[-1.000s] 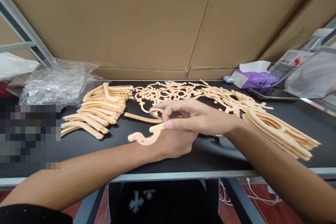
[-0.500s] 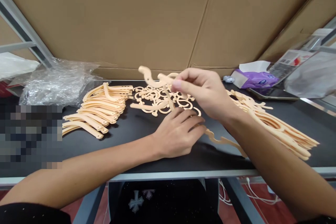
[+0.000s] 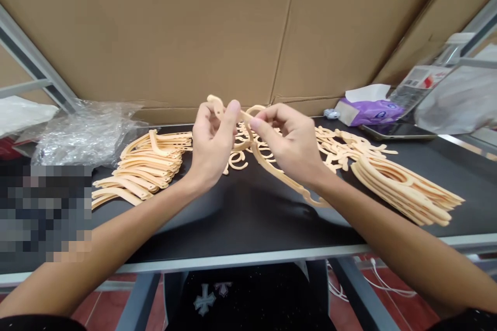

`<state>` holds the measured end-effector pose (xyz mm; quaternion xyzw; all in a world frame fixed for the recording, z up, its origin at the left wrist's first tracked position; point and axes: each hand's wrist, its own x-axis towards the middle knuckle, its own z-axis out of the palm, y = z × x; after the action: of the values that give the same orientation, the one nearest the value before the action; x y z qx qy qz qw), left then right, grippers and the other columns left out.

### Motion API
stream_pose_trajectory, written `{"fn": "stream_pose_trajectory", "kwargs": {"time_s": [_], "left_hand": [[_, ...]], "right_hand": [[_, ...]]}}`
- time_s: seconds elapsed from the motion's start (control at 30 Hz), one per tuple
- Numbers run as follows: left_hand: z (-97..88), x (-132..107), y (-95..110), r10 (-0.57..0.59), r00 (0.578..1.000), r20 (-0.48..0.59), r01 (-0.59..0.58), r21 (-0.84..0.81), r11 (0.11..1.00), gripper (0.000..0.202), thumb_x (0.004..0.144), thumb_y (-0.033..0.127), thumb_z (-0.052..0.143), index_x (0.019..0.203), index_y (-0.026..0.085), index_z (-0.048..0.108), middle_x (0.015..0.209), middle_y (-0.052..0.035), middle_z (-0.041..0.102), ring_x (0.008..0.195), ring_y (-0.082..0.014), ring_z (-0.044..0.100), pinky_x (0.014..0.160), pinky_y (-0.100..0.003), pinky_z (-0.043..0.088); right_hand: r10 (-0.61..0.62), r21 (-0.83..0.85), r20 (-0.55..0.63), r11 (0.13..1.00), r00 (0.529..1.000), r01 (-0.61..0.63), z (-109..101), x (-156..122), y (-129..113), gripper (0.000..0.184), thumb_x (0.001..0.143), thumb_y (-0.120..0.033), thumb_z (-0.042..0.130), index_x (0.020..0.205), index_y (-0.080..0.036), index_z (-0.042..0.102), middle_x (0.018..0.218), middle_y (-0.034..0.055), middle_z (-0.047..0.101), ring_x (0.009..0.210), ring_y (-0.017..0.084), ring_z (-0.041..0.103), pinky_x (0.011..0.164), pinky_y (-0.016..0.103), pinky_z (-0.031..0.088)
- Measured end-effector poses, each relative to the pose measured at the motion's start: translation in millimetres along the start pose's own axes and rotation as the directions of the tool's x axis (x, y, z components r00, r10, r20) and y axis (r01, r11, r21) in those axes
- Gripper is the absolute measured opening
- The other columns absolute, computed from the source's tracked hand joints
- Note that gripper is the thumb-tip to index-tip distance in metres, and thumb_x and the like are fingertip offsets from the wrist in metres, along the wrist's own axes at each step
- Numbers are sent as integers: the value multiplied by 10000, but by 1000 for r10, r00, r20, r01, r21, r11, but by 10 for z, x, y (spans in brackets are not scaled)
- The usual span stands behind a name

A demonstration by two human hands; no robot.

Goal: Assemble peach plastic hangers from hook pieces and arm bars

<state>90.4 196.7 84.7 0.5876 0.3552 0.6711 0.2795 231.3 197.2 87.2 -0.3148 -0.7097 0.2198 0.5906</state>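
Observation:
Both hands are raised above the middle of the table, holding beige plastic hanger parts between them. My left hand (image 3: pixel 213 145) is closed, with thumb and fingers pinching a short curved piece (image 3: pixel 216 105) whose rounded end sticks up. Facing it, my right hand (image 3: pixel 291 142) pinches the joined parts by thumb and forefinger. From this grip a long hanger arm (image 3: pixel 279 173) slants down to the right and passes behind my right wrist. Behind the hands lies a pile of loose hanger hooks (image 3: pixel 237 160), partly covered by them.
Stacked hanger arms (image 3: pixel 147 165) lie on the left, and more slim arms (image 3: pixel 404 191) are stacked on the right. Crumpled clear plastic (image 3: pixel 83 132) lies at the back left. A purple tissue pack (image 3: pixel 370 111) and a phone (image 3: pixel 399 131) are at the back right.
My left hand has risen from low over the table to grip the curved piece beside my right hand. The long arm now hangs from the grip. The view has shifted slightly.

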Motion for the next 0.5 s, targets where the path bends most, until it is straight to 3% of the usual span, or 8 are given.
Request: {"fn": "stream_pose_trajectory", "kwargs": {"time_s": [0.13, 0.33, 0.43, 0.5], "left_hand": [[-15, 1, -43, -162, 985, 53, 167, -111, 980, 298, 941, 372, 582, 738, 207, 440, 653, 34, 494, 540, -88, 471, 521, -219, 426], [-97, 42, -71, -384, 919, 88, 394, -208, 895, 153, 842, 283, 522, 750, 212, 421, 715, -6, 571, 651, -147, 587, 625, -287, 532], [-164, 119, -84, -404, 905, 136, 422, -146, 895, 167, 805, 329, 440, 694, 227, 368, 649, -14, 542, 582, -168, 564, 618, -340, 532], [-204, 167, -41, -352, 924, 147, 368, -95, 925, 199, 788, 340, 433, 656, 235, 328, 617, -9, 506, 554, -162, 538, 605, -339, 514]], "right_hand": [[-22, -40, 49, 999, 999, 24, 31, -36, 29, 170, 889, -269, 660, 747, -202, 594, 750, -18, 667, 686, 121, 562, 702, 296, 448], [-3, -19, 59, 1000, 998, 4, 25, -32, 65, 161, 863, -280, 682, 740, -199, 617, 761, -13, 682, 706, 131, 582, 707, 299, 449], [5, -15, 13, 1000, 1000, -5, 22, -29, 74, 136, 833, -256, 690, 734, -207, 610, 748, -15, 666, 705, 139, 573, 715, 313, 453], [0, -15, -25, 1000, 1000, 0, 16, -19, 81, 140, 817, -249, 695, 723, -214, 596, 732, -18, 647, 697, 142, 557, 711, 323, 453]]}}
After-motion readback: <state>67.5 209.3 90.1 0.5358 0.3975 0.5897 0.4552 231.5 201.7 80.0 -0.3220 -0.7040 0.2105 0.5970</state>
